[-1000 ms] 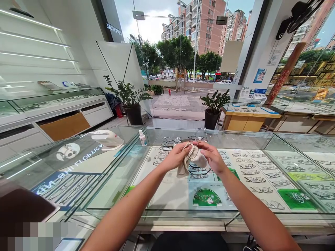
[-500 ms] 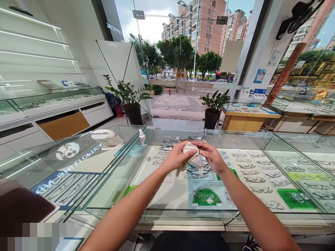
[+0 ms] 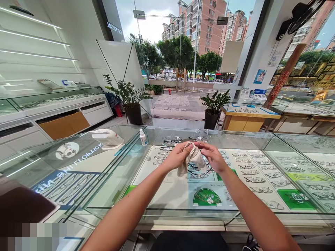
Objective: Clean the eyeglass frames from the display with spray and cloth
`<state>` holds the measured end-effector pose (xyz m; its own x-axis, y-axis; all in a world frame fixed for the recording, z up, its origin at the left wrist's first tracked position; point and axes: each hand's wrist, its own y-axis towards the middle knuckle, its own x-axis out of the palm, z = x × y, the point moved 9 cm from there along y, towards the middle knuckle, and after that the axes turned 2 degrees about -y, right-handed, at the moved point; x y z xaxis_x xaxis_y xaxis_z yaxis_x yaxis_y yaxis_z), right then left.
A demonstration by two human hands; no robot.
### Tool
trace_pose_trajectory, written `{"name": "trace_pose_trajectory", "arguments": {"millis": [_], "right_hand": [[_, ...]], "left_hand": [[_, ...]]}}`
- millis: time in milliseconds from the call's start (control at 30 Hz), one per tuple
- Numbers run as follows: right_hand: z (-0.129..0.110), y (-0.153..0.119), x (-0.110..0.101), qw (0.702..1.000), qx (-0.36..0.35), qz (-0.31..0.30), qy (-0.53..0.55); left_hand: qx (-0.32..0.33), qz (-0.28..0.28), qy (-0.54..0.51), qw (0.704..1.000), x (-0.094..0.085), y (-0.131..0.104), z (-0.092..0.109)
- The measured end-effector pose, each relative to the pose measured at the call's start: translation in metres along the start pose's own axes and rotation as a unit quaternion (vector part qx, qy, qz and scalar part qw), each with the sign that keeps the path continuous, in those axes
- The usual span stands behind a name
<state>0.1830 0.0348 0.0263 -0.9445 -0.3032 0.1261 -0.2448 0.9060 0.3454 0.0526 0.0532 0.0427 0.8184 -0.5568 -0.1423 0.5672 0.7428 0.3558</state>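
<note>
Above the glass counter, my left hand (image 3: 178, 155) is closed on a pale cloth (image 3: 198, 161), pinching its upper part between thumb and fingers. The cloth's loose folds hang down between both hands. My right hand (image 3: 214, 157) faces it from the right with bent fingers, gripping a thin-framed pair of glasses at the cloth's upper edge. Fingers and cloth hide most of that frame. Below the hands, rows of display eyeglasses (image 3: 255, 179) lie under the glass.
A small white spray bottle (image 3: 143, 138) stands on the counter (image 3: 167, 212), left of my hands. Farther left sits a white handheld device (image 3: 108, 138). Two potted plants (image 3: 133, 113) stand beyond the counter, near the glass front. A dark brown object (image 3: 21, 202) occupies the near left corner.
The cloth has shifted in my fingers: its folds now spread wider and hang lower on the left. Both hands stay in nearly the same place.
</note>
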Motion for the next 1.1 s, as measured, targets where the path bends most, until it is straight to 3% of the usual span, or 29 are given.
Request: {"name": "trace_pose_trajectory", "arguments": {"millis": [200,400,633,967,1100], "right_hand": [[0.005,0.0,-0.006,0.999,0.011,0.022,0.02],[0.001,0.0,0.003,0.999,-0.011,-0.027,-0.032],[0.012,0.002,-0.006,1.0,0.002,0.004,-0.025],[0.005,0.0,-0.005,0.999,0.029,0.024,0.035],[0.005,0.0,-0.004,1.0,0.025,0.008,0.01]], "left_hand": [[0.0,-0.046,-0.006,0.999,0.008,-0.004,0.007],[-0.017,0.026,-0.019,0.999,0.002,-0.003,0.002],[0.023,0.044,0.035,0.998,-0.003,0.0,0.006],[0.015,-0.053,0.023,0.998,0.009,-0.003,0.007],[-0.012,-0.035,-0.011,0.999,0.01,-0.003,0.0]]}}
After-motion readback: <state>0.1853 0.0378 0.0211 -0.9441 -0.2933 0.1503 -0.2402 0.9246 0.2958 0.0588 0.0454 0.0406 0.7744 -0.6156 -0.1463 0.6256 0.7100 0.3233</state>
